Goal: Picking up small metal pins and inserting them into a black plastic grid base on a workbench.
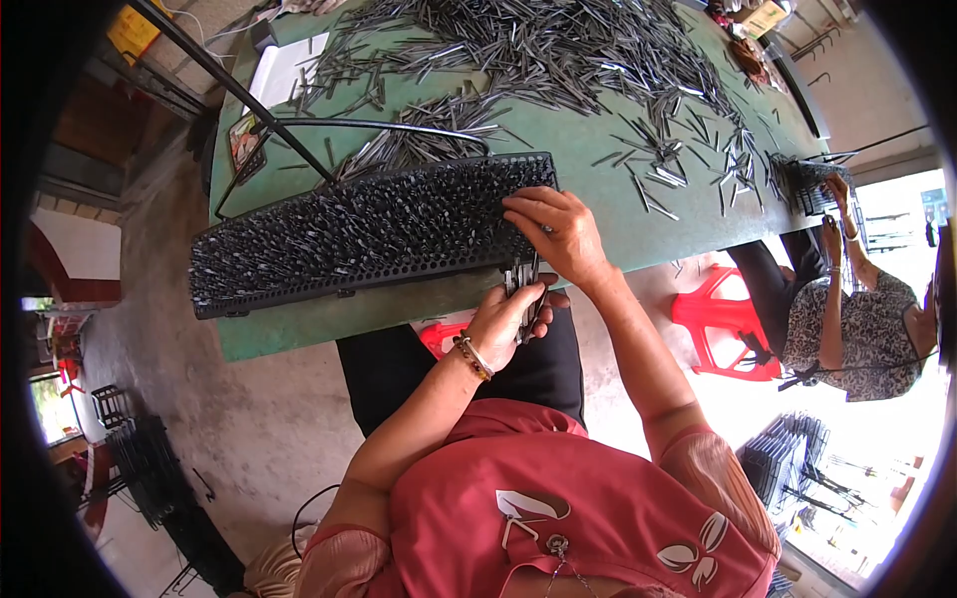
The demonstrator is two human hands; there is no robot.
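A long black perforated rack (344, 291) lies at the table's near edge, its holes packed with upright thin dark metal pieces (349, 234). Below its right end, my left hand (498, 321) is closed round a bundle of thin metal strips (518, 282) that point up toward the rack. My right hand (563, 234) reaches over the rack's right end, fingers bent and pressed together at the holes. Whatever sits between those fingertips is too hidden to name. A beaded bracelet (473, 358) circles my left wrist.
Loose metal strips (558, 50) heap across the far side of the green table (598, 204). A thin black metal frame (299, 149) rises behind the rack. At the right, a co-worker (847, 319) handles another black rack (812, 189) beside a red stool (723, 324).
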